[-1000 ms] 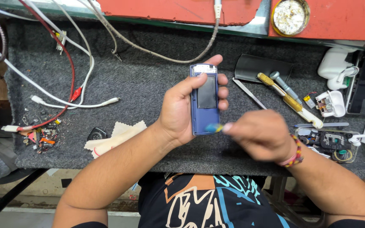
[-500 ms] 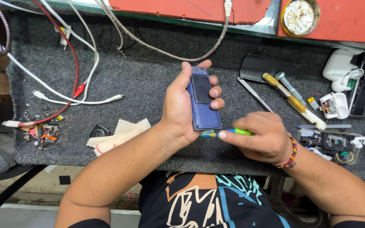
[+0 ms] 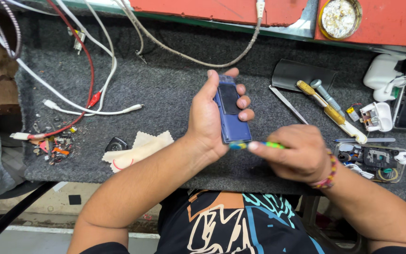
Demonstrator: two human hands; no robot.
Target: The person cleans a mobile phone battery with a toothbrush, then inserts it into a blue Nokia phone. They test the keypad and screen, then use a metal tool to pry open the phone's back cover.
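Blue phone point(image 3: 231, 114) held above the grey-felted counter point(image 3: 165, 84), just right of the cream cloth point(image 3: 139, 148), which serves as landmark here.

Handling, as judged: small, slim, rigid slab; light enough for one hand. Smooth shell, likely slippery. The dark panel on its face looks fragile, so hold by the long edges, not the face.

Left hand point(image 3: 210, 120): grip wrapped around the phone, thumb along the left edge, fingertips point(image 3: 244, 102) curled over the right edge onto the dark panel. Phone rests in the palm, long axis pointing away from the body, lower end exposed.

Right hand point(image 3: 297, 153): grip pressed together, pinching a thin green tool point(image 3: 266, 145) between thumb and fingers. Its blue-yellow tip sits at the phone's lower end; whether touching or just short of it, cannot tell.

Around the cloth: a small dark triangular pick point(image 3: 117, 144) touching its left side; a litter of small parts point(image 3: 52, 146) further left; white cables point(image 3: 95, 110) and a red lead above. Well right of it, yellow-handled screwdrivers point(image 3: 327, 110) and tweezers point(image 3: 287, 104).
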